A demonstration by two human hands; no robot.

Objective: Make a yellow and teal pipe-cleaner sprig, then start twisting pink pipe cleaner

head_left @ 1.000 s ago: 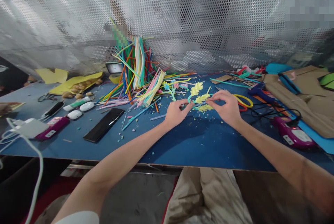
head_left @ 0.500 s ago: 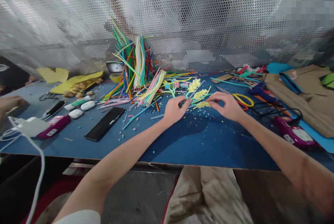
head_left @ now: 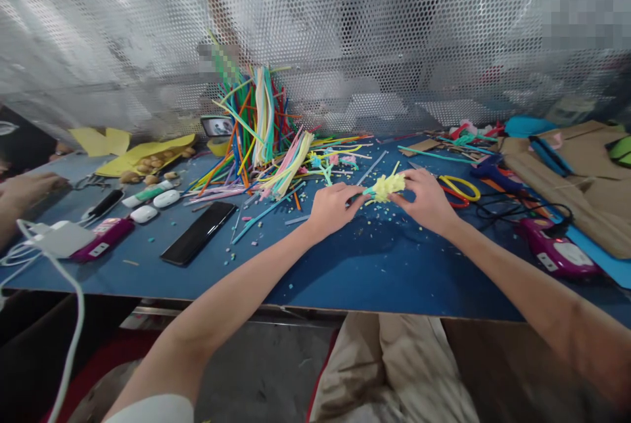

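Note:
Both my hands meet over the blue table (head_left: 345,272) on a small bunch of yellow fuzzy flowers (head_left: 387,186) with green stems. My left hand (head_left: 331,207) pinches the stem end of the bunch. My right hand (head_left: 426,198) closes its fingers round the yellow heads from the right. Behind them lies a big heap of coloured pipe cleaners (head_left: 261,140), some standing up against the perforated metal screen. A few pink and blue pipe-cleaner flowers (head_left: 335,163) lie just beyond my left hand.
A black phone (head_left: 198,233), white earbud cases (head_left: 152,206) and a purple glue gun (head_left: 101,239) lie at left. Yellow-handled scissors (head_left: 456,188), a second purple glue gun (head_left: 555,249) and brown cardboard (head_left: 566,180) are at right. Another person's hand (head_left: 27,188) rests at the far left.
The yellow flower stems, spread apart a second ago, are now gathered into one tight bunch between my hands. My right hand has closed in over the heads.

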